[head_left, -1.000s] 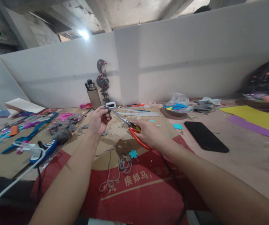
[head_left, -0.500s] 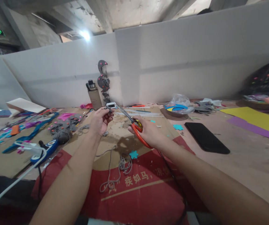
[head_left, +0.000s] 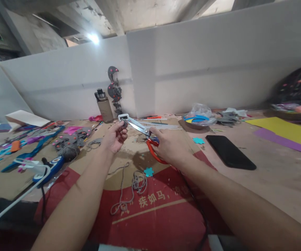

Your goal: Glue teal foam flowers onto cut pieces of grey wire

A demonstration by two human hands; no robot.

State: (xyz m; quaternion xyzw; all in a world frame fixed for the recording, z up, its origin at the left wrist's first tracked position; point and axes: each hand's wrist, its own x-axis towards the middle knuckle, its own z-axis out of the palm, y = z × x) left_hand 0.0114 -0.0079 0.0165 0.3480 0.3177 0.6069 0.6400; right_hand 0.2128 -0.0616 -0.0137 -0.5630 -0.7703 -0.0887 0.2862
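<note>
My right hand (head_left: 170, 146) grips red-handled scissors (head_left: 142, 131) above the cardboard, blades pointing left and meeting the left fingertips. My left hand (head_left: 115, 136) pinches a small grey piece (head_left: 124, 123) right at the blade tips. A grey cord (head_left: 129, 188) lies tangled on the red and brown cardboard (head_left: 153, 212) below both hands, beside a small teal flower cutout (head_left: 148, 171).
A blue glue gun (head_left: 48, 167) with white cable lies left, amid blue and pink craft pieces. A bottle (head_left: 104, 106) and grey ornament stand by the white wall. A black phone (head_left: 230, 152), foil bowl (head_left: 199, 120), yellow and purple sheets (head_left: 284, 134) lie right.
The scissors have risen and their blades have closed toward the grey piece in my left fingers. My right hand has shifted slightly up and left.
</note>
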